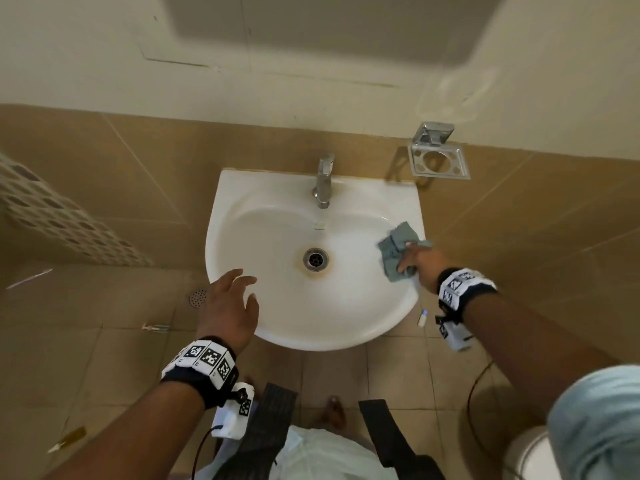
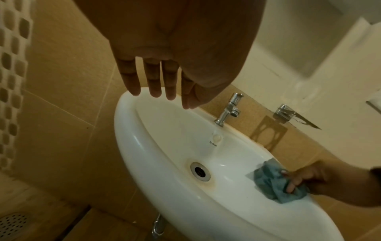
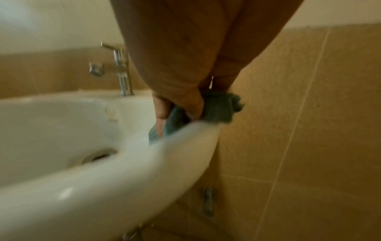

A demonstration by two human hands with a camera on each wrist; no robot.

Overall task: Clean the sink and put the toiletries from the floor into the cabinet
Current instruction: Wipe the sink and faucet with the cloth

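A white wall-hung sink (image 1: 263, 327) (image 2: 132, 143) (image 3: 86, 192) has a chrome tap (image 1: 323, 180) and a rust-stained drain (image 1: 315, 259). My right hand (image 1: 417, 261) (image 2: 299, 179) (image 3: 177, 106) grips a crumpled grey-blue cloth (image 1: 394, 247) (image 2: 268, 181) (image 3: 218, 107) against the sink's right inner rim. My left hand (image 1: 232, 303) (image 2: 160, 78) hovers over the front left rim, fingers spread and holding nothing. On the floor lie a small white bottle (image 1: 422, 317), a toothbrush (image 1: 29, 278), a clear item (image 1: 156, 328) and a yellowish tube (image 1: 67, 439).
An empty chrome holder (image 1: 438, 161) is fixed to the tan tiled wall right of the sink. A cabinet underside (image 1: 329, 26) hangs overhead. A floor drain (image 1: 198, 298) sits at left, a white toilet (image 1: 530, 452) at lower right, and a cable (image 1: 474, 393) trails on the floor.
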